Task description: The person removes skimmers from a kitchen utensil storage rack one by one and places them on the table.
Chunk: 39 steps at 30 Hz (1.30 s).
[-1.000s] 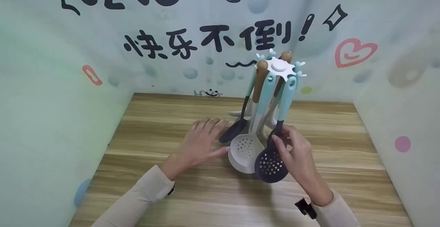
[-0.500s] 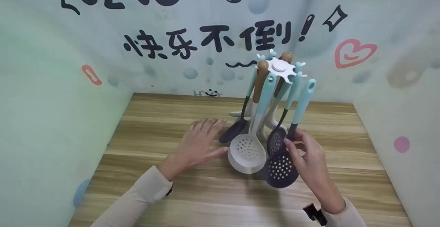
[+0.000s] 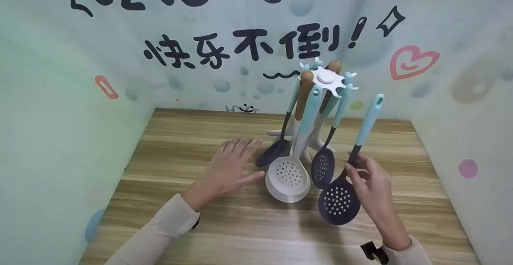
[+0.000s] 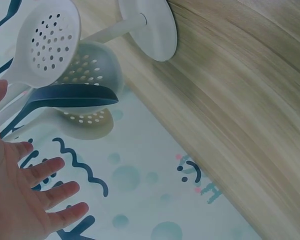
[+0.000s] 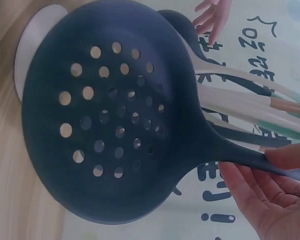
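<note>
My right hand [image 3: 374,187] pinches the dark neck of a skimmer [image 3: 340,217] with a light blue handle. Its round, perforated head hangs low in front of the utensil rack [image 3: 325,77], handle tilted up to the right. In the right wrist view the skimmer [image 5: 130,207] fills much of the picture, thumb on one side of the neck and fingers on the other. To the left of the rack, my left hand [image 3: 230,164] is spread, holding nothing. Its thumb tip comes close to a white skimmer [image 3: 288,193], and its fingers lie near a dark ladle-like utensil [image 3: 271,153].
On the white rack hang several more utensils with blue or brown handles, including a smaller dark skimmer [image 3: 323,158]. Everything stands on a wood-grain table [image 3: 176,144]. A printed wall covering [image 3: 200,84] closes off the back and sides.
The right hand has drawn the dark skimmer off the rack, rightward and toward the front, uncovering the smaller dark skimmer behind it. The left hand has barely moved.
</note>
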Each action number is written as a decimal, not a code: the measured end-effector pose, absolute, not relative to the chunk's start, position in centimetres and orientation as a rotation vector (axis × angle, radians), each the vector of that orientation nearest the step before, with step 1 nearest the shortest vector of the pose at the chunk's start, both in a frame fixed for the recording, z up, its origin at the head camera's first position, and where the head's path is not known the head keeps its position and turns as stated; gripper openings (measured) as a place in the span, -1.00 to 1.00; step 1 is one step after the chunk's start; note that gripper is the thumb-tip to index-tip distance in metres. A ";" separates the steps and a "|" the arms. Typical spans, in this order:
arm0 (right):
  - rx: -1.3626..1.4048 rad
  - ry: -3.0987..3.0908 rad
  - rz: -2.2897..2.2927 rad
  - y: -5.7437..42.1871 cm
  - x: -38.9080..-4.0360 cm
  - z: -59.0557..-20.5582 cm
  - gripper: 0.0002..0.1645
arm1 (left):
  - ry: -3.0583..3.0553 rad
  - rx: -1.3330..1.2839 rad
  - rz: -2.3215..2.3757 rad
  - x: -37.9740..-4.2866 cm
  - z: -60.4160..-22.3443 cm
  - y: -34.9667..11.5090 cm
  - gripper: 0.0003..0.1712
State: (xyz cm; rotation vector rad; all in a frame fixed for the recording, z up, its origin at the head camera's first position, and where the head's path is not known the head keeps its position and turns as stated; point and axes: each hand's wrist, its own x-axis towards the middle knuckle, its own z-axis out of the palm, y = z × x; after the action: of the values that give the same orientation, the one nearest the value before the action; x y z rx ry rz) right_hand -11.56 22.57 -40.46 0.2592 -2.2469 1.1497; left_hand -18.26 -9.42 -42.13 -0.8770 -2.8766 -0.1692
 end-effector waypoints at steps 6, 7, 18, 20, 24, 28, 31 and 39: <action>0.196 -2.291 1.210 23.4 -12.3 -41.3 -0.73 | -2.913 -0.872 -0.185 -18.1 -42.0 -9.5 -0.08; 0.181 -2.299 1.228 23.5 -12.4 -41.5 -0.73 | -2.918 -0.869 -0.187 -18.1 -42.0 -9.5 -0.08; -0.003 -2.476 1.310 25.1 -13.8 -43.6 -0.72 | -2.910 -0.872 -0.196 -18.1 -42.0 -9.6 -0.08; -0.034 -2.518 1.305 25.4 -14.2 -44.0 -0.72 | -2.908 -0.872 -0.195 -18.1 -42.0 -9.6 -0.08; -0.074 -2.600 1.349 25.8 -15.0 -44.9 -0.71 | -2.886 -0.873 -0.188 -18.2 -42.1 -9.7 -0.09; -0.085 -2.681 1.398 26.2 -16.0 -45.9 -0.69 | -2.858 -0.869 -0.166 -18.2 -42.3 -9.8 -0.10; -0.076 -2.724 1.422 26.6 -16.7 -46.7 -0.68 | -2.843 -0.869 -0.179 -18.2 -42.3 -9.8 -0.10; -0.062 -2.809 1.500 27.3 -18.0 -48.6 -0.64 | -2.839 -0.868 -0.197 -18.3 -42.3 -9.9 -0.10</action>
State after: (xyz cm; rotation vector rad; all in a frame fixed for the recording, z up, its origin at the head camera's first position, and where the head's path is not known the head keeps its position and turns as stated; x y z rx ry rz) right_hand -18.01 27.28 -48.58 -0.0623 -2.8091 1.5000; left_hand -18.32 -9.94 -42.32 -0.8684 -2.8392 -0.1973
